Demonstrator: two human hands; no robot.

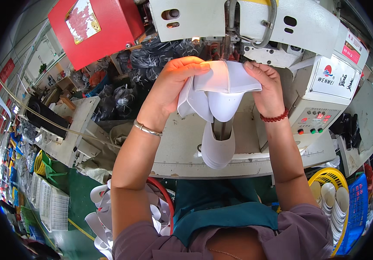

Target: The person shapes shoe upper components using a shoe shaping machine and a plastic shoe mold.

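Observation:
Both my hands are raised in front of the machine, stretching a white shoe upper [249,80] between them. My left hand [173,84] pinches its left edge, thumb on top, and part of the upper folds down beside that palm. On the other side my right hand [268,84] pinches the right edge between thumb and fingers. A warm light falls on the upper's left half, beside a vertical seam. Below it shows a smooth white rounded piece [226,106]. Lower still, a stack of white curved shoe pieces [217,152] sits by a metal post [222,130].
The white machine's control box [312,119] stands right, with lit displays and buttons. A red metal box [99,30] is at upper left, near black plastic bags [145,58]. Beside me are a red-rimmed basket [165,195] of white uppers and a yellow basket [325,173] of stacked curved pieces.

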